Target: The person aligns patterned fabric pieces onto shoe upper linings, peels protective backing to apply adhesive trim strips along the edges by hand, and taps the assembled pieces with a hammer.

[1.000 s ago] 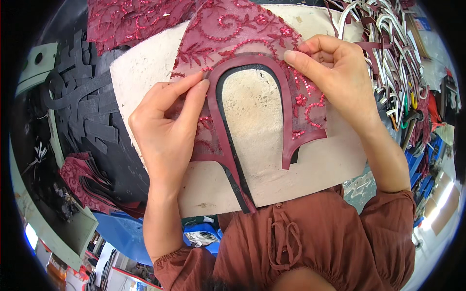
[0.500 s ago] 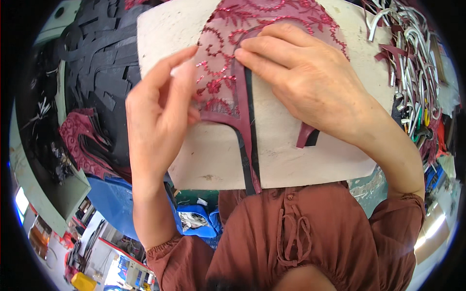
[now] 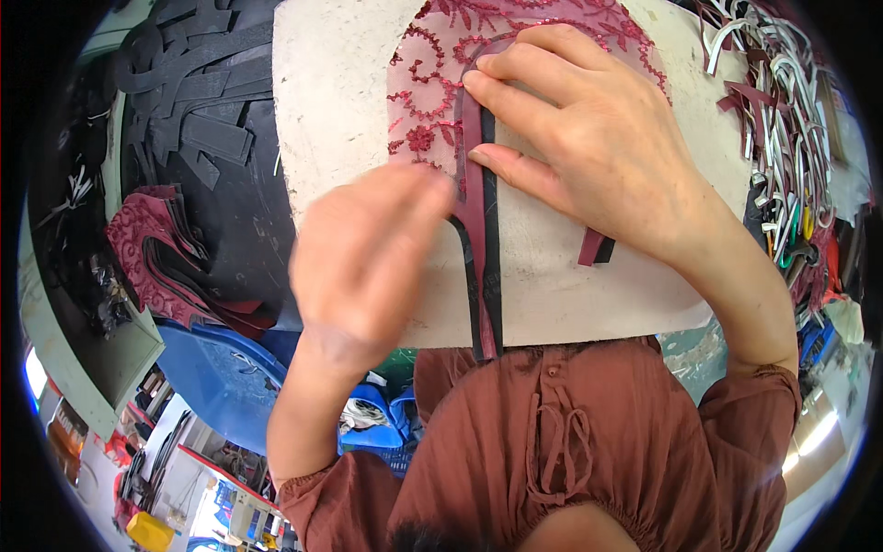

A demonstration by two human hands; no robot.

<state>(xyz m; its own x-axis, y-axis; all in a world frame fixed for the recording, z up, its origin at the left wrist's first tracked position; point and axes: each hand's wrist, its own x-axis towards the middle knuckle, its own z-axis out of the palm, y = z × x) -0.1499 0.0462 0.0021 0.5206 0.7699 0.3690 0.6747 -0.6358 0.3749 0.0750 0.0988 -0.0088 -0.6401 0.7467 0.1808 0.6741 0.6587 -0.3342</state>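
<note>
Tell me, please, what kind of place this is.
Probably a small shoe or garment workshop: red lace fabric on a pale work board, black cut pieces stacked on the left, and strips of trim on the right.

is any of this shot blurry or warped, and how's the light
Head view: the left hand is smeared by motion blur, while the right hand and the red lace piece under it are sharp; fisheye bends the pale board edges and darkens the corners; lighting is even, with soft shadows.

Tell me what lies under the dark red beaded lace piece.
The dark red beaded lace piece lies on a pale, worn work board, with a maroon-and-black strip along its edge. The right hand covers its right part, hiding what lies beneath there.
</note>
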